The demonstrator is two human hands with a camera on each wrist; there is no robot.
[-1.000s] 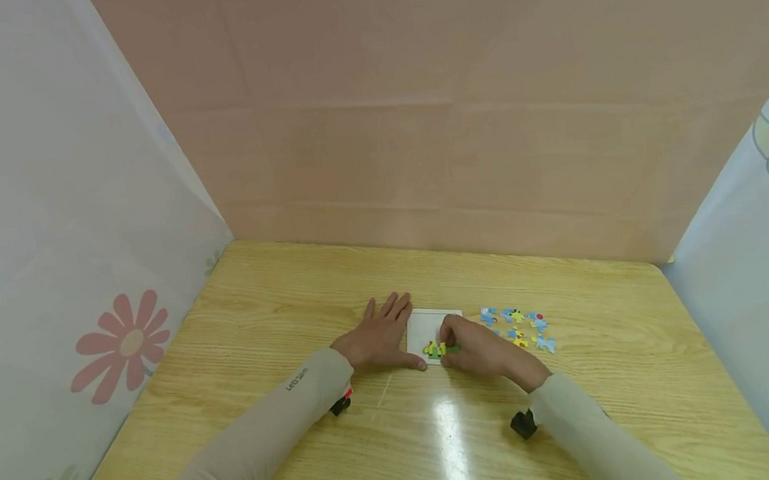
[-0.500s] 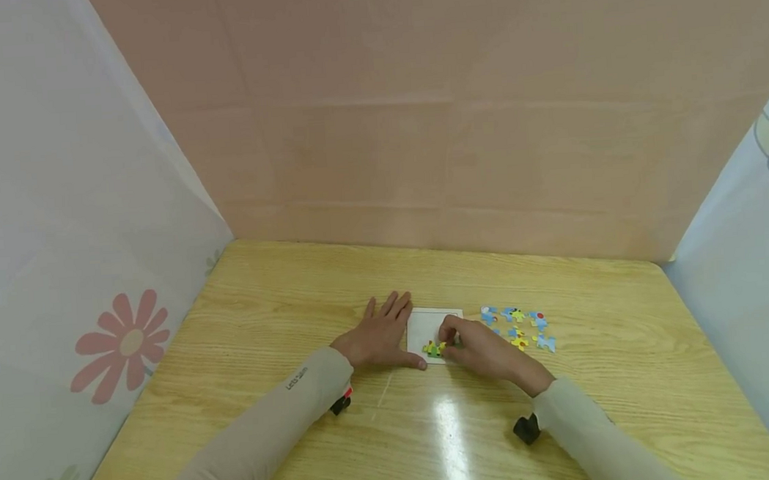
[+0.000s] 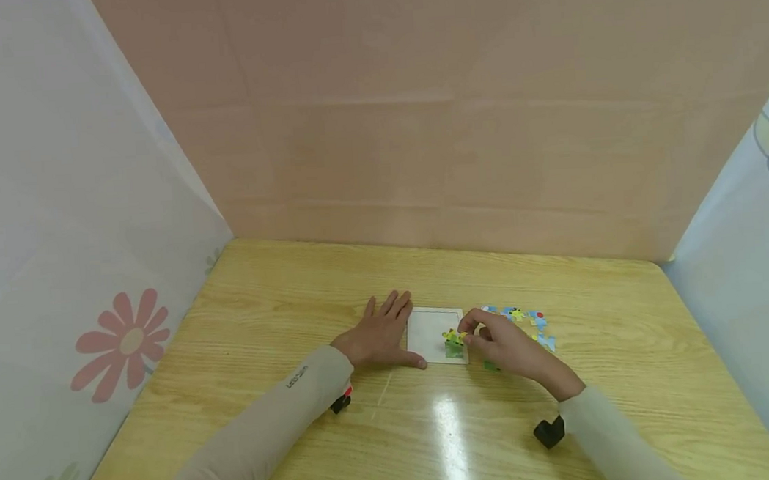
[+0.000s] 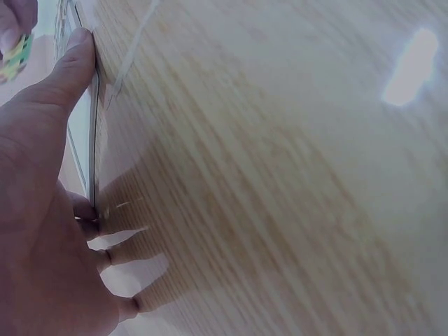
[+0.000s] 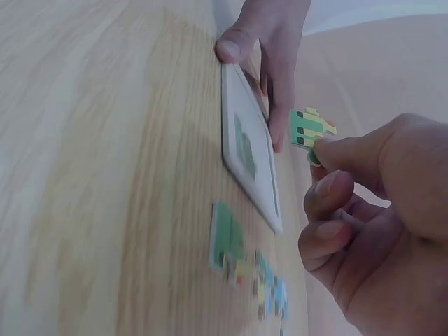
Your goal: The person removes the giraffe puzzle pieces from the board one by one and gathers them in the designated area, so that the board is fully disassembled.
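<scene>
My left hand [image 3: 380, 336] lies flat with fingers spread at the left edge of a small white puzzle board [image 3: 425, 333]. Its thumb rests along the board's near left corner, which the left wrist view shows too. My right hand [image 3: 508, 344] pinches a green and yellow jigsaw puzzle piece [image 5: 308, 129] between thumb and forefinger, its other fingers curled under. Held over the board's right part, the piece is tilted up and away from the surface in the right wrist view. A green patch [image 5: 246, 150] shows on the board below it.
Several loose puzzle pieces [image 3: 538, 320], blue, yellow and green, lie on the wooden table [image 3: 282, 297] right of the board, partly behind my right hand. A pinkish-brown backdrop [image 3: 353, 161] stands behind the table, with patterned white sheets at both sides.
My right hand has moved right, carrying the puzzle piece from the board's lower left part to its right side and lifting it. The left hand stays in place.
</scene>
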